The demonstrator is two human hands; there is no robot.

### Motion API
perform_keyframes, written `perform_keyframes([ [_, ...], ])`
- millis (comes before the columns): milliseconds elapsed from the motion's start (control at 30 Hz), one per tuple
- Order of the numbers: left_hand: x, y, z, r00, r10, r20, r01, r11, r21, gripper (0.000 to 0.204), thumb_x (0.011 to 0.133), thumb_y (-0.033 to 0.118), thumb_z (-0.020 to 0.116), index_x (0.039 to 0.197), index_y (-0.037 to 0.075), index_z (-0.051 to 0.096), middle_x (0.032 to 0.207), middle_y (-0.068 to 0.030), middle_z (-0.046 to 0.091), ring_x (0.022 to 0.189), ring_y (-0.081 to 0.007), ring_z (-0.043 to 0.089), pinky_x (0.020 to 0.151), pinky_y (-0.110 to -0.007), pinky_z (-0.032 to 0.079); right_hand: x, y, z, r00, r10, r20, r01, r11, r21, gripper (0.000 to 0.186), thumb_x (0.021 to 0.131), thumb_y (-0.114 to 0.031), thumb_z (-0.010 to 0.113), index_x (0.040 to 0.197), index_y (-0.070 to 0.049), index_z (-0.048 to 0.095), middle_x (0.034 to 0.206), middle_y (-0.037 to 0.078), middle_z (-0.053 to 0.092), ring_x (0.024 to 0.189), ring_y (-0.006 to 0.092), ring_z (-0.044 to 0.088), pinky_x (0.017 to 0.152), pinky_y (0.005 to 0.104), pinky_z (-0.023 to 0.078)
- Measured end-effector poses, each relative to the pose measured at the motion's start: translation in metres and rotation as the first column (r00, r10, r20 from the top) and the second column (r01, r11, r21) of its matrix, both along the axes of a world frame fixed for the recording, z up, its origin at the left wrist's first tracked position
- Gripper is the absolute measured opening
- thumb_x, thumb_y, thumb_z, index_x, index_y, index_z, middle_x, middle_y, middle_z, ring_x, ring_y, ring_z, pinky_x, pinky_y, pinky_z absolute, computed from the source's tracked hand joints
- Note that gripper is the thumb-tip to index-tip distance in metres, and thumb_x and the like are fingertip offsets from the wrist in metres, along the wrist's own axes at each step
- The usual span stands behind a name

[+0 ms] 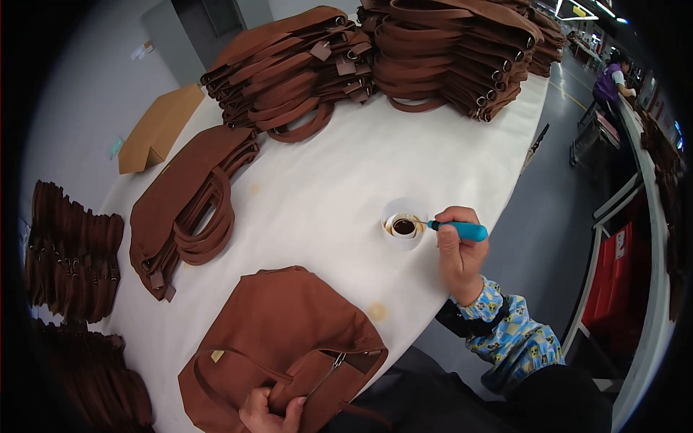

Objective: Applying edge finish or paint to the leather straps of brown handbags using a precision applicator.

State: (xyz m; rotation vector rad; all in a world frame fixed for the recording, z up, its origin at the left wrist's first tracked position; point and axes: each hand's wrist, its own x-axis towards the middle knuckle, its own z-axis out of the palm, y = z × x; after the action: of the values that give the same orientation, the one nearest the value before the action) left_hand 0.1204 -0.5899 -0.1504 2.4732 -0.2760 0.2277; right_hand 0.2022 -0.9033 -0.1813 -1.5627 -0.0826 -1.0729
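Observation:
A brown handbag (289, 317) lies at the near edge of the white table, its zippered opening toward me. My left hand (271, 411) is closed on the bag's near side, thumb and fingers pinching a fold of the brown material. Farther right, my right hand (462, 252) grips a teal-handled tool (462, 231) with a thin tip. That tip reaches over a small white cup (392, 211) with dark brown liquid (403, 227) inside and brown stains on its wall. Whether the tip touches the liquid I cannot tell.
Another brown bag (173, 195) lies at the left. Tall stacks of brown bags (289, 65) (455, 50) stand at the back, near a cardboard piece (162, 126). More brown piles (72, 252) rise at far left. Beyond the aisle, a person in purple (610, 83) stands by another table.

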Motion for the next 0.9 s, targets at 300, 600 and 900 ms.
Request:
perform_keyframes([
  [300,0.003,-0.004,0.000,1.000,0.010,0.012,-0.010,1.000,0.004,0.033,0.068,0.014,0.073,0.091,-0.002,0.055,0.072,-0.0183,0.057,0.064,-0.0333,0.056,0.059,-0.035,0.045,0.009,-0.002,-0.001,0.990,-0.080,-0.119,0.054,0.977,-0.208,0.021,0.084,-0.020,0.060,0.082,-0.001,0.053,0.058,0.003,0.050,0.047,0.0089,0.045,0.043,0.0211,0.035],
  [600,0.002,0.001,-0.003,1.000,-0.014,0.015,0.013,0.995,0.096,0.034,0.069,0.016,0.073,0.093,-0.001,0.056,0.073,-0.0198,0.057,0.065,-0.0357,0.056,0.058,-0.038,0.045,0.011,-0.001,0.000,0.981,-0.131,-0.146,0.091,0.963,-0.252,0.022,0.084,-0.023,0.060,0.080,-0.002,0.053,0.057,0.003,0.050,0.046,0.0107,0.045,0.042,0.0223,0.035],
  [900,0.004,0.000,0.003,1.000,-0.016,-0.007,0.016,0.996,0.091,0.032,0.070,0.017,0.072,0.092,-0.001,0.057,0.071,-0.0200,0.056,0.063,-0.0356,0.055,0.057,-0.038,0.044,0.014,-0.001,0.003,0.972,-0.143,-0.189,0.086,0.956,-0.281,0.022,0.084,-0.022,0.060,0.080,-0.002,0.054,0.056,0.004,0.051,0.045,0.0121,0.047,0.043,0.0229,0.037],
])
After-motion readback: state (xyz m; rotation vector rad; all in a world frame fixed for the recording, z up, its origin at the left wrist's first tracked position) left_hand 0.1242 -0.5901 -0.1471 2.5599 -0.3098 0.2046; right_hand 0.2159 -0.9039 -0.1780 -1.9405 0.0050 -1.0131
